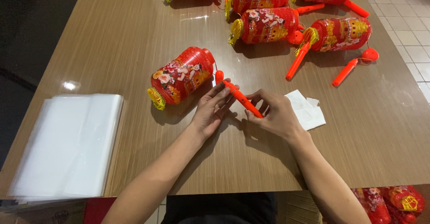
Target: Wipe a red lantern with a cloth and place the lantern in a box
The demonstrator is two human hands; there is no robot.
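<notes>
A red paper lantern (181,76) with flower prints and a yellow tassel end lies on its side on the wooden table (112,40). Its orange plastic handle stick (239,97) runs from the lantern's cap toward me. My left hand (211,109) holds the stick near its upper part with the fingers curled on it. My right hand (274,114) pinches the stick's lower end. Both hands rest just in front of the lantern.
Several more red lanterns (264,24) with orange sticks lie at the table's far side. A stack of clear plastic bags (69,143) sits at the left. A white folded tissue (307,109) lies right of my right hand. More lanterns (389,204) are below the table's right corner.
</notes>
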